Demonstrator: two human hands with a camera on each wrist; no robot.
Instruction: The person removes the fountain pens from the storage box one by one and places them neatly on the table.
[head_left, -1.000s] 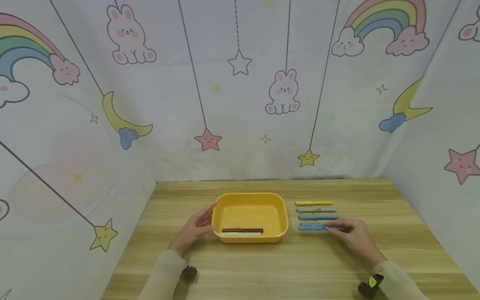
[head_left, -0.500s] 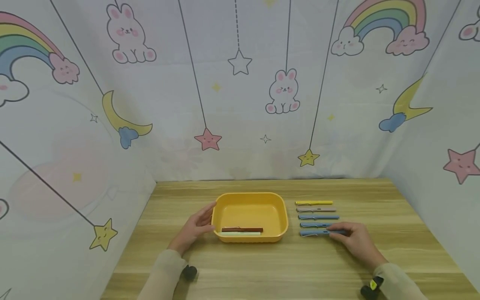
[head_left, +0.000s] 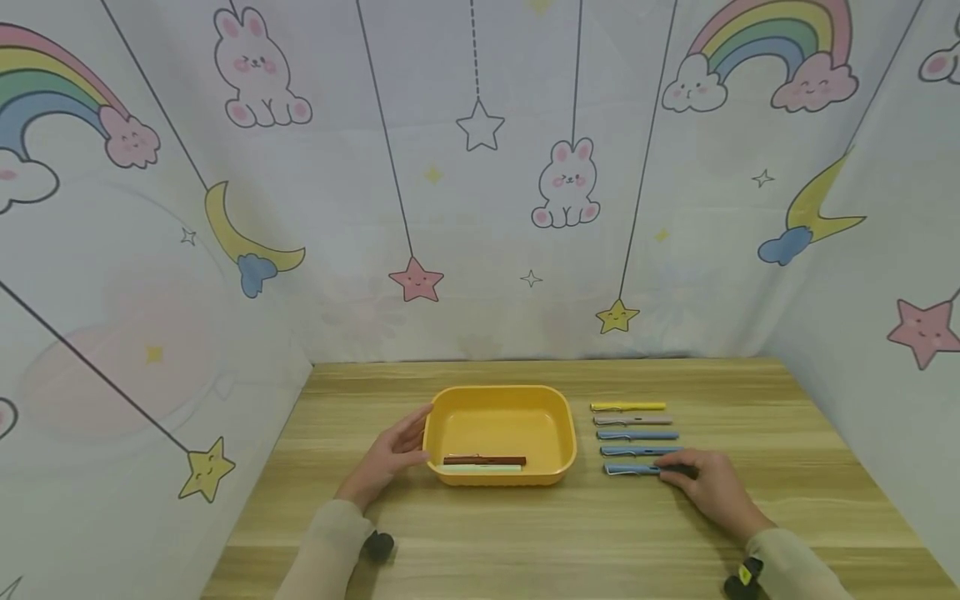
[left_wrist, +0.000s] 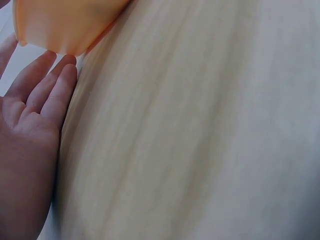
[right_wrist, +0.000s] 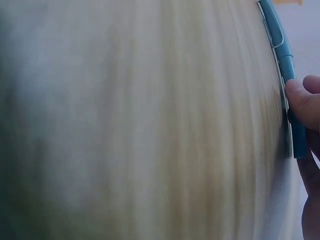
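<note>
Nearest pen [head_left: 632,469]: drawn toward the person over the last second, away from the blue pen behind it; the right hand [head_left: 711,483] has come with it, while the tray [head_left: 510,425] and left hand [head_left: 390,458] look unmoved.
Backdrop [head_left: 480,225]: pale fabric printed with rabbits, stars, moons and rainbows, at the back and both sides.
Table [head_left: 525,542]: wood-grained, carrying everything.
Tray: yellow, rounded corners, left of the pen row. It could slide or tip if the left hand pushed unevenly on one end.
Left hand: at the tray's left end, grip apart, fingers fairly straight and touching the outer wall.
Right hand: grip clamped on the nearest pen, thumb and finger pinching toward its right end. Held so far from the middle, the capped left end might dip or swing.
Row of pens: from the back, a yellow pen [head_left: 630,407], a greyish-pink pen [head_left: 641,421], an upper blue pen [head_left: 648,435] and a lower blue pen [head_left: 633,451], roughly parallel. Knuckles hang close over the lower blue pen; a brush could knock it askew.
Nearest pen's place: front of the row, right of the tray; whether it touches the table is unclear.
Pens inside: a dark red pen [head_left: 487,460] and a pale pen [head_left: 480,468], side by side along the tray's near wall.
</note>
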